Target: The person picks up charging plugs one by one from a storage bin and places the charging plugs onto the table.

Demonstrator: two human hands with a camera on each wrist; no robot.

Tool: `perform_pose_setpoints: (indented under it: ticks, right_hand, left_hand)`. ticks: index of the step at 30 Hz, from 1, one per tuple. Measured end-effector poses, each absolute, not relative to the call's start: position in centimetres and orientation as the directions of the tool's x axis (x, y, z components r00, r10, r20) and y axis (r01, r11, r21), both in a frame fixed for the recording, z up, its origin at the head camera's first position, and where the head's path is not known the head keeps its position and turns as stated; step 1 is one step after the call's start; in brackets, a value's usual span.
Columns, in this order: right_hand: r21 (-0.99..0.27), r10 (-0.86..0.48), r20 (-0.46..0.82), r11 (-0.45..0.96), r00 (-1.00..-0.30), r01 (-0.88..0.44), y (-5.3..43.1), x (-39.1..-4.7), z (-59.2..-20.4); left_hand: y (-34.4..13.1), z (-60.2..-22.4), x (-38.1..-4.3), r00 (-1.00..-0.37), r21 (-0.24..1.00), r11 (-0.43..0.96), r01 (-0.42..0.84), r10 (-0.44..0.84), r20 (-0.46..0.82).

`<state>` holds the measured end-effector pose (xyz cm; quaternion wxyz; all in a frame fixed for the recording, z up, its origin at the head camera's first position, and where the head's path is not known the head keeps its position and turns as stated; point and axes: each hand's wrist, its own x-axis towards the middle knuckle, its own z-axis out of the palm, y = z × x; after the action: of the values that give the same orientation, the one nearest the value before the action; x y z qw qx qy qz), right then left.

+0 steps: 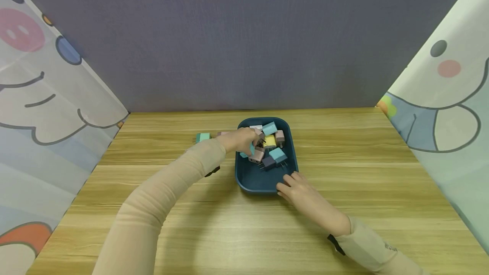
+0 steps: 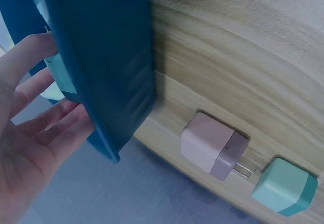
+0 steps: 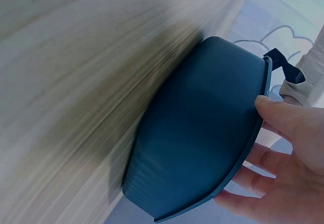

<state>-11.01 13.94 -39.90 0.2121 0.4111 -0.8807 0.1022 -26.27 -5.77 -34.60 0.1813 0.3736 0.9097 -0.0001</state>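
A dark blue plastic bin (image 1: 263,181) stands on the wooden table, with several plug-in phone chargers in its far half: blue (image 1: 278,155), yellow (image 1: 269,141), pink (image 1: 257,156) and dark navy (image 1: 268,162). My left hand (image 1: 240,139) reaches over the bin's left side. Its thumb and fingers pinch a teal charger (image 2: 62,75) just inside the wall. At the near right corner, my right hand (image 1: 299,190) grips the bin's rim, thumb outside (image 3: 273,107) and fingers over the inner side.
Left of the bin, a pink charger (image 2: 207,143) and a mint-green charger (image 2: 283,186) lie on the table (image 1: 344,173). A grey-purple panel (image 1: 252,46) rises behind the table's far edge. Cartoon-printed sheets (image 1: 451,109) flank both sides.
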Motion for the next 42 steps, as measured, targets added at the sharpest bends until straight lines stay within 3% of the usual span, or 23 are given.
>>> perform_pose_setpoints:
  ticks: [11, 19, 42]
  right_hand:
    - [-0.007, -0.68, 0.453, 0.644, -0.576, -0.765, 13.9, -11.0, -39.8]
    - [-0.004, -0.682, 0.451, 0.643, -0.575, -0.766, 14.0, -11.0, -39.8]
    - [-0.022, -0.676, 0.438, 0.651, -0.592, -0.759, 14.0, -10.9, -39.8]
  left_hand:
    - [-5.7, -33.7, -26.2, -0.653, 0.135, 0.727, 0.673, 0.67, -0.354]
    - [-6.1, -32.3, -26.0, -0.651, 0.179, 0.705, 0.686, 0.705, -0.282]
    - [-7.7, -30.3, -25.5, -0.708, 0.185, 0.746, 0.64, 0.666, -0.236]
